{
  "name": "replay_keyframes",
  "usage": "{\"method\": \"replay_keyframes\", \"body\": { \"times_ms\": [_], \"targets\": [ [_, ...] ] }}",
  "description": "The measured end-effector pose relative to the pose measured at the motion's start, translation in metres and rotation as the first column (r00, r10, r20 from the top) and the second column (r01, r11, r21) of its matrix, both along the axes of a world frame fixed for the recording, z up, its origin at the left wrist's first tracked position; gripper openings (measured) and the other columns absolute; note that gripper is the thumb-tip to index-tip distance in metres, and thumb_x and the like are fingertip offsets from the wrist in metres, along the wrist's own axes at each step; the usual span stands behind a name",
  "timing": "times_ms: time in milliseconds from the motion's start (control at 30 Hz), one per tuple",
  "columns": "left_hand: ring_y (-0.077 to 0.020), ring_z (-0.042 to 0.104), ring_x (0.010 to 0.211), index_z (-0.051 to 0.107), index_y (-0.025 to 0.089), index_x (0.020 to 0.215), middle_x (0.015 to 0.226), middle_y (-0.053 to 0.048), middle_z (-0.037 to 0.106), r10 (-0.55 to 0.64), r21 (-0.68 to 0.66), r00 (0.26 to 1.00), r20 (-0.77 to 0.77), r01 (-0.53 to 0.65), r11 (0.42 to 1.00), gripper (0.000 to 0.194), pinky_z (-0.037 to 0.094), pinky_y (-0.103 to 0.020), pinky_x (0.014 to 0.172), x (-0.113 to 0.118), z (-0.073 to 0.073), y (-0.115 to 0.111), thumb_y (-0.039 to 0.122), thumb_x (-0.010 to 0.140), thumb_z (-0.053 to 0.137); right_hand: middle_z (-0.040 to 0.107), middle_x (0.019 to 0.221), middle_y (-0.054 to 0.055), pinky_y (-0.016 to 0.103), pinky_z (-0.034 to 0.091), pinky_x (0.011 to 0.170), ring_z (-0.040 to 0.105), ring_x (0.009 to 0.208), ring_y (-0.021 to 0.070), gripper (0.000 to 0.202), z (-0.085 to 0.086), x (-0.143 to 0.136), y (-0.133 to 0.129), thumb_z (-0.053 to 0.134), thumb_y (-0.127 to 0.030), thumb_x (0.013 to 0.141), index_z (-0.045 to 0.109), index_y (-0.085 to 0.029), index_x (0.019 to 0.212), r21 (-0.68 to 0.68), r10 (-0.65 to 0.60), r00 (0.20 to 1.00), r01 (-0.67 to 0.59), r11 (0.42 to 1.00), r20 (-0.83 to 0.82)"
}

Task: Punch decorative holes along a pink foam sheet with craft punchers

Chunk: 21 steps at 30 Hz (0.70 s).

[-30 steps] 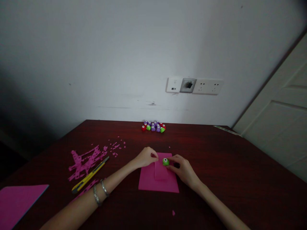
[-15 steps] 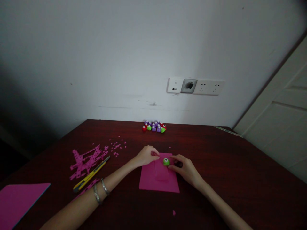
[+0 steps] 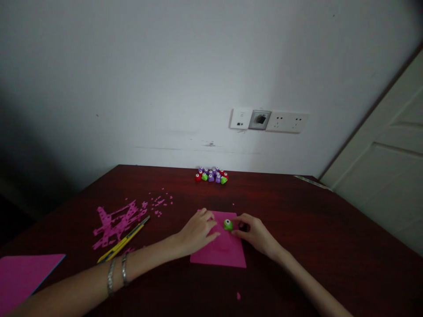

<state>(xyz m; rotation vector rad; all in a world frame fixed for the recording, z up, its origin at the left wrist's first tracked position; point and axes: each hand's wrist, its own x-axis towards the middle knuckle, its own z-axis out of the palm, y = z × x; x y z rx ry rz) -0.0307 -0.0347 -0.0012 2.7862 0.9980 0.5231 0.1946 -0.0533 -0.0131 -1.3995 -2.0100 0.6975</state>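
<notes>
A pink foam sheet (image 3: 228,255) lies on the dark red table (image 3: 297,229) in front of me. My left hand (image 3: 198,231) rests flat on its left part, fingers spread, pressing it down. A small green craft punch (image 3: 228,225) sits on the sheet's far edge. My right hand (image 3: 253,233) holds the punch from the right with its fingertips. Two bracelets are on my left wrist.
A cluster of small purple, red and green punches (image 3: 211,175) stands at the table's far edge by the wall. Pink punched strips and scraps (image 3: 115,220) and a yellow utility knife (image 3: 124,241) lie at left. Another pink sheet (image 3: 23,277) is at the near left corner.
My left hand has let go of the sheet's far edge and moved back to lie flat on the sheet. The right hand and punch have stayed in place.
</notes>
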Motion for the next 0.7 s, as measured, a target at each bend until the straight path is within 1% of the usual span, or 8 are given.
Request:
{"method": "replay_keyframes", "body": {
  "times_ms": [100,167,333,467,700],
  "targets": [
    [-0.0241,0.046,0.104,0.060,0.014,0.105,0.111,-0.010,0.054,-0.027,0.002,0.998,-0.059,0.027,1.000,0.033,0.038,-0.040,0.092,-0.002,-0.006,-0.008,0.038,0.083,0.052,0.059,0.078,0.000,0.023,0.042,0.063,0.053,0.069,0.0129,0.017,0.003,-0.002,0.000,0.064,-0.021,0.073,0.066,-0.021,0.090,0.011,0.043,0.999,-0.043,0.999,0.018],
    [-0.0254,0.045,0.108,0.056,0.014,0.111,0.118,-0.011,0.053,-0.045,0.007,0.996,-0.083,0.045,0.999,0.036,0.036,-0.041,0.094,-0.002,-0.010,-0.010,0.037,0.084,0.051,0.058,0.078,0.000,0.023,0.041,0.063,0.052,0.068,0.0124,0.014,0.004,-0.004,0.001,0.062,-0.019,0.074,0.066,-0.021,0.087,0.014,0.052,0.998,-0.053,0.999,0.020],
    [-0.0235,0.047,0.110,0.054,0.018,0.115,0.118,-0.008,0.056,-0.068,-0.044,0.997,-0.048,0.066,0.997,0.035,0.035,-0.040,0.095,-0.003,-0.014,-0.010,0.036,0.085,0.049,0.057,0.078,0.000,0.023,0.041,0.062,0.051,0.068,0.0127,0.016,0.003,-0.005,0.002,0.061,-0.019,0.075,0.065,-0.021,0.090,0.011,0.055,0.998,-0.056,0.998,0.029],
    [-0.0226,0.046,0.114,0.054,0.019,0.116,0.121,-0.008,0.055,-0.083,-0.068,0.996,-0.036,0.080,0.994,0.036,0.034,-0.039,0.097,-0.004,-0.014,-0.008,0.035,0.085,0.050,0.058,0.080,0.001,0.023,0.042,0.063,0.052,0.069,0.0128,0.015,0.003,-0.004,0.002,0.061,-0.019,0.075,0.065,-0.021,0.090,-0.003,0.058,0.998,-0.058,0.998,0.025],
    [-0.0217,0.044,0.119,0.050,0.021,0.122,0.127,-0.007,0.052,-0.120,-0.128,0.993,-0.011,0.118,0.985,0.039,0.032,-0.040,0.100,-0.006,-0.017,-0.004,0.033,0.085,0.050,0.057,0.079,0.001,0.023,0.042,0.064,0.051,0.069,0.0128,0.017,0.000,-0.005,0.003,0.061,-0.020,0.076,0.066,-0.021,0.092,0.022,0.059,0.998,-0.059,0.998,0.029]
  ]
}}
